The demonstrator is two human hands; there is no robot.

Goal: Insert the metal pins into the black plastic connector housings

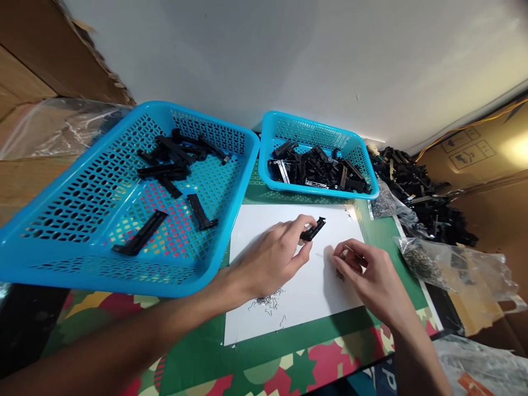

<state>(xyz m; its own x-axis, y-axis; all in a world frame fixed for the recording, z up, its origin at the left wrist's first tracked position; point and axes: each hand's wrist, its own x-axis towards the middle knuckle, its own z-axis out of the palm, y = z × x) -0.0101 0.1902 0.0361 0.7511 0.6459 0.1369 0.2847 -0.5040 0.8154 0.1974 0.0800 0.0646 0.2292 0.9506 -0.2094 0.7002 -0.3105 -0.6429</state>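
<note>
My left hand (280,256) grips a small elongated black plastic part (314,229) between thumb and fingers, above a white sheet (251,225). To its right, my right hand (369,272) is closed in a pinch. Whatever its fingertips hold is too small to make out. Just below those fingers lies a little heap of tiny metal pieces (340,275), partly hidden. Under my left wrist, a scatter of small bent wire pieces (269,301) rests on the sheet.
A large blue basket (206,275) at left holds several black parts (144,234). Behind the sheet, a smaller blue basket (322,192) is full of them. At right are a pile of black parts (429,203), plastic bags of metal pieces (423,264) and cardboard (474,143).
</note>
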